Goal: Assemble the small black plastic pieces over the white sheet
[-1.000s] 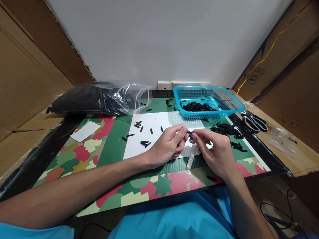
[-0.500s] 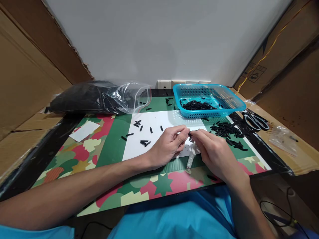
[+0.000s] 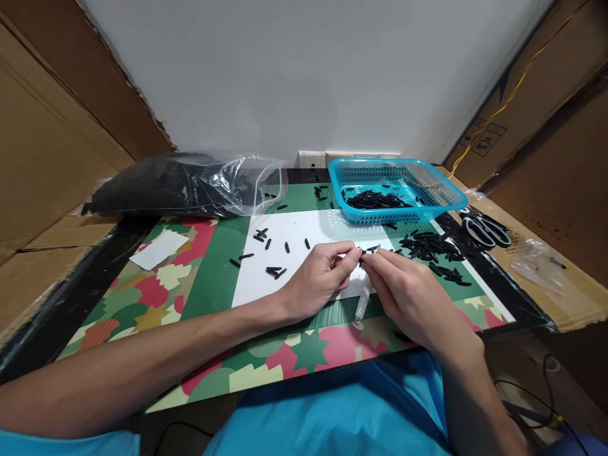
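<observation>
Near the middle of the table, my left hand pinches a small black piece between thumb and forefinger, its other fingers curled in. My right hand meets it from the right, fingers closed around what looks like a small craft knife. Its whitish, tape-wrapped handle slants down toward me below the fingers. Above the fingertips a thin silvery blade edge shows; the part between is hidden. Several loose black pieces lie on the white sheet left of my hands. A denser black pile lies to the right.
A blue plastic basket with black pieces stands at the back right. A zip bag full of black material lies back left. Scissors and a small clear bag rest at right. A white paper piece lies left.
My right hand has shifted and turned slightly, and a silvery blade edge now shows above its fingertips. My left hand keeps its pinch in nearly the same place.
</observation>
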`<state>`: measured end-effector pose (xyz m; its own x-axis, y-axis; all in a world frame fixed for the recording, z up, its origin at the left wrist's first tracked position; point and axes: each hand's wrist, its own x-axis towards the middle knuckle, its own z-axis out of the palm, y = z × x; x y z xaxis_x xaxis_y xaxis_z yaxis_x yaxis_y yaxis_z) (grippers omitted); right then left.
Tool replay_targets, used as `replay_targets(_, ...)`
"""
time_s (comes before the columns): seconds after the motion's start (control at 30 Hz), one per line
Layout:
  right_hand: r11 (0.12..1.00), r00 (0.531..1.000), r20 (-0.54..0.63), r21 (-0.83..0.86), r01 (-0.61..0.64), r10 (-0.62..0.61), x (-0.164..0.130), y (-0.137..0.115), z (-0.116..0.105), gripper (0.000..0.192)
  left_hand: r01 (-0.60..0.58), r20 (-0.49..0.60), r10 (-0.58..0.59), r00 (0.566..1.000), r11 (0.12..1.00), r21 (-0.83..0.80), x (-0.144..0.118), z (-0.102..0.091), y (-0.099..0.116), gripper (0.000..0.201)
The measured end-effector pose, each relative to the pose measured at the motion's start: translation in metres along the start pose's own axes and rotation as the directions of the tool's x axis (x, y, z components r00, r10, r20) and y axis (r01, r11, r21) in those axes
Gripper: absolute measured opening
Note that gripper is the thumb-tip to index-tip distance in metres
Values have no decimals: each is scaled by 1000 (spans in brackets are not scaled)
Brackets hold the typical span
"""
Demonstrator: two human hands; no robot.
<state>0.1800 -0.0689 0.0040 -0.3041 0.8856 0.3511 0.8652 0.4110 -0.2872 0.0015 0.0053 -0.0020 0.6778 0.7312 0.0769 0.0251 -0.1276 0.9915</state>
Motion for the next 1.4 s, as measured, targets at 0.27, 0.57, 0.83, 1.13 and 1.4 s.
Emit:
replay_targets(0.27,994,996,-45,-78,75,-79,1,0,5,25,-17,7,17,1000,997,74,0,-2,0,42)
replay_targets(0.57,993,978,-192,67,100,-86,1,4,11,26,-13,49,11,999,1000,29,0,-1,1,41)
replay_targets(0.83,985,961,-277,167,35,13,2,-1,14,33,21,61,-19,998,999,-36,0,-1,-1,42)
replay_targets(1.13,988,924,-358,124,-96,134,3,5,0,33,36,76,-29,997,995,-95,-3,0,0,46)
replay_targets(1.4,945,946,-311,326,14,93,-1,3,-17,15,39,60,-25,998,970,-241,-3,2,0,42)
